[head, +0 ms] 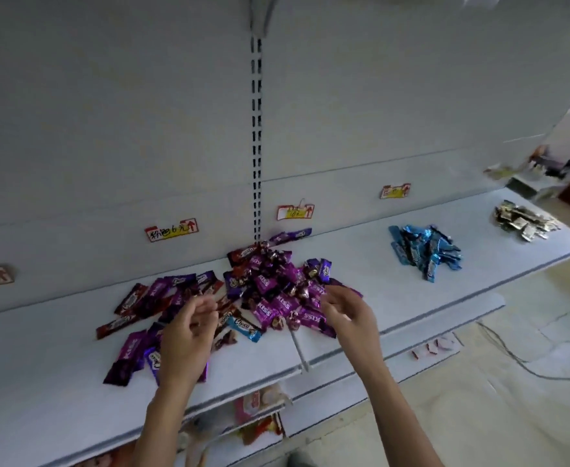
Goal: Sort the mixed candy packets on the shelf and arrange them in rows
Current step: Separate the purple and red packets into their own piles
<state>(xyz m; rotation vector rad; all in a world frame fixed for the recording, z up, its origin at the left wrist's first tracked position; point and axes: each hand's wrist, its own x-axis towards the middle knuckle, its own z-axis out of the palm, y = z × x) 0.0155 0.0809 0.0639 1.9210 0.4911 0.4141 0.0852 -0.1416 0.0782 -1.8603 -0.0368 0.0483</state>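
A mixed heap of candy packets [276, 288] lies on the pale shelf [58, 375], mostly purple "Kiss" packets, with brown ones and a single blue "Choco" packet [244, 328]. Flatter purple and brown packets [148, 301] spread to the heap's left. My left hand [186, 338] hovers over those packets with loosely curled fingers and holds nothing I can see. At the heap's right edge, my right hand [347, 315] reaches in; its fingertips touch the purple packets, and whether it pinches one is unclear. A lollipop stick [298, 348] pokes out toward the shelf's front edge.
A sorted pile of blue packets [425, 249] lies further right, and a silver-gold pile [521, 220] at the far right. Price tags [172, 229] hang on the back panel. A slotted upright [256, 146] divides the back wall. Lower shelves hold more goods [256, 412].
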